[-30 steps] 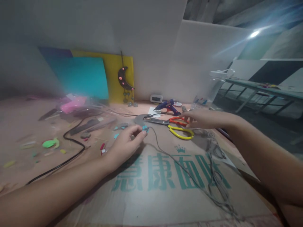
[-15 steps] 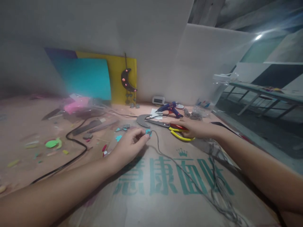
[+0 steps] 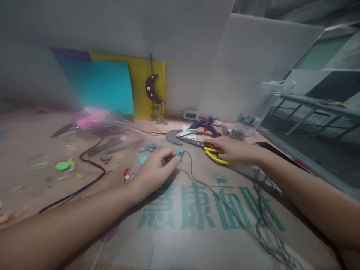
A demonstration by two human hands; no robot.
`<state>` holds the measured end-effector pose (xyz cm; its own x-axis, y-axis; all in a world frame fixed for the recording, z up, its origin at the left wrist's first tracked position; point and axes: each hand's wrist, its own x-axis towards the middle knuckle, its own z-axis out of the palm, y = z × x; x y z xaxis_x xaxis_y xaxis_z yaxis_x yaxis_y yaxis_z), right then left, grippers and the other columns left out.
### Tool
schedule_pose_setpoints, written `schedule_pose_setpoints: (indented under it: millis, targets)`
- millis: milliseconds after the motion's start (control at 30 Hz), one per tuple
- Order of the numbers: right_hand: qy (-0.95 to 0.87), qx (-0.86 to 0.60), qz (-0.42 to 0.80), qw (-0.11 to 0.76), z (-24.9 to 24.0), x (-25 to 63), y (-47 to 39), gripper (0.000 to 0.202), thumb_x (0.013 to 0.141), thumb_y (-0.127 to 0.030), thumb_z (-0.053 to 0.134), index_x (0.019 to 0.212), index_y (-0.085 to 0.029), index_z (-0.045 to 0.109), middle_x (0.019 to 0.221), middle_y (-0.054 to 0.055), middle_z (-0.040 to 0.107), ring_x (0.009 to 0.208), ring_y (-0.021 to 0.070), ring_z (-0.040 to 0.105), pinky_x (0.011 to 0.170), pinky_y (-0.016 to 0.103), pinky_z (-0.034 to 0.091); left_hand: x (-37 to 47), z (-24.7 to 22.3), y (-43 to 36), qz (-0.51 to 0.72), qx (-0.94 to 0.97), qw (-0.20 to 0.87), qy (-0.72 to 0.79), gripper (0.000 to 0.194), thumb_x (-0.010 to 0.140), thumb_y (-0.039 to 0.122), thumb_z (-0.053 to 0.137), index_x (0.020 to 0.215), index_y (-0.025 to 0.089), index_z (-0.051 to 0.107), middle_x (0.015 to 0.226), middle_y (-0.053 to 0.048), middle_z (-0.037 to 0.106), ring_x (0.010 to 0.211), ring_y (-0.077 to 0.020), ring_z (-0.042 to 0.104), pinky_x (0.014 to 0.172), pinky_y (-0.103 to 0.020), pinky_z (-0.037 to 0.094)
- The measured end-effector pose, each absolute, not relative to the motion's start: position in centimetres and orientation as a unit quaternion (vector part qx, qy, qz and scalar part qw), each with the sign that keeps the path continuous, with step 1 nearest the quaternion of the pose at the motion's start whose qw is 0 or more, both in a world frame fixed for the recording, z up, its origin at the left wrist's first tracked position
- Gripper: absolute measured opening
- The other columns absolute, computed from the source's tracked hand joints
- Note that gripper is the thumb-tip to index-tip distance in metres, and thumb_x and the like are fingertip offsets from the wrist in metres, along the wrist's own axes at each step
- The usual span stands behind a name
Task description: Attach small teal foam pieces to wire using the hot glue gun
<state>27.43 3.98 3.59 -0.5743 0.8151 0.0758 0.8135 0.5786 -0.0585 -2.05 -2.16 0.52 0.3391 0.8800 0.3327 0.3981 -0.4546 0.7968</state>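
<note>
My left hand (image 3: 156, 167) pinches a small blue foam piece (image 3: 179, 153) between thumb and fingertips, just above the cardboard. From that piece a thin grey cord (image 3: 208, 183) trails to the right and down into a loose tangle. My right hand (image 3: 236, 150) lies over the handles of a pair of scissors (image 3: 215, 156) with yellow and red grips, its fingers closed around them. The blades point left, close to a grey crescent shape (image 3: 172, 138). Left of the crescent are more small blue cutouts (image 3: 143, 160).
A purple glue gun (image 3: 208, 126) and a small white digital display (image 3: 191, 115) stand at the back. A decorated dark crescent (image 3: 152, 89) hangs before a yellow sheet (image 3: 140, 101). Foam scraps and a black cable (image 3: 95, 167) cover the left side. A dark flat object (image 3: 278, 153) lies at right.
The view has shifted slightly, so the table things appear a little farther right. The blue piece stays in my left hand, and my right hand remains at the scissors.
</note>
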Motion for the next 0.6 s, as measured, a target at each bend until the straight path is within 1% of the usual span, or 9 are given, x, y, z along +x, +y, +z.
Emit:
schedule_pose_setpoints:
  millis: [100, 167, 267, 400, 467, 600]
  targets:
    - [-0.867, -0.497, 0.014, 0.024, 3.2, 27.3, 3.9, 0.036, 0.083, -0.036, 0.061, 0.117, -0.026, 0.062, 0.094, 0.008, 0.072, 0.073, 0.0222, 0.063, 0.063, 0.028, 0.041, -2.1, 0.5, -2.2, 0.393, 0.753, 0.315, 0.424, 0.026, 0.091, 0.036, 0.048, 0.072, 0.019, 0.054, 0.069, 0.001, 0.052, 0.067, -0.0152, 0.05, 0.062, -0.027, 0.036]
    - [-0.844, -0.534, -0.011, 0.053, 2.9, 27.0, 3.6, 0.038, 0.086, -0.039, 0.057, 0.121, -0.025, 0.058, 0.097, 0.01, 0.071, 0.075, 0.0235, 0.064, 0.062, 0.028, 0.041, -2.1, 0.6, -2.3, 0.395, 0.75, 0.318, 0.424, 0.026, 0.091, 0.036, 0.047, 0.072, 0.019, 0.054, 0.068, 0.001, 0.051, 0.067, -0.0154, 0.049, 0.061, -0.027, 0.036]
    - [-0.815, -0.568, -0.026, 0.112, 2.9, 26.4, 2.9, 0.045, 0.088, -0.043, 0.054, 0.128, -0.022, 0.051, 0.101, 0.01, 0.069, 0.076, 0.0225, 0.063, 0.062, 0.028, 0.041, -2.1, 0.8, -2.5, 0.395, 0.754, 0.312, 0.421, 0.026, 0.092, 0.035, 0.046, 0.074, 0.019, 0.054, 0.068, 0.001, 0.051, 0.068, -0.0159, 0.05, 0.063, -0.028, 0.037]
    - [-0.795, -0.581, -0.015, 0.177, 2.7, 25.8, 2.2, 0.055, 0.084, -0.051, 0.059, 0.126, -0.017, 0.049, 0.088, 0.007, 0.064, 0.072, 0.0217, 0.059, 0.063, 0.03, 0.043, -2.2, 0.8, -2.6, 0.408, 0.758, 0.291, 0.417, 0.025, 0.093, 0.034, 0.045, 0.076, 0.018, 0.055, 0.073, 0.0, 0.055, 0.074, -0.0166, 0.052, 0.068, -0.028, 0.038]
    - [-0.81, -0.546, -0.012, 0.213, 2.2, 25.7, 2.2, 0.054, 0.084, -0.049, 0.059, 0.127, -0.017, 0.048, 0.089, 0.006, 0.061, 0.074, 0.0216, 0.058, 0.066, 0.032, 0.045, -2.2, 0.7, -2.6, 0.424, 0.753, 0.286, 0.413, 0.024, 0.093, 0.033, 0.045, 0.077, 0.019, 0.054, 0.075, 0.0, 0.056, 0.075, -0.0166, 0.053, 0.07, -0.028, 0.039]
    - [-0.851, -0.453, -0.042, 0.261, 0.7, 25.8, 2.7, 0.041, 0.091, -0.038, 0.052, 0.128, -0.02, 0.05, 0.102, 0.009, 0.058, 0.084, 0.0217, 0.057, 0.076, 0.035, 0.047, -2.3, 0.5, -2.5, 0.471, 0.737, 0.279, 0.396, 0.023, 0.095, 0.032, 0.044, 0.078, 0.019, 0.053, 0.079, -0.001, 0.058, 0.078, -0.0161, 0.054, 0.074, -0.028, 0.041]
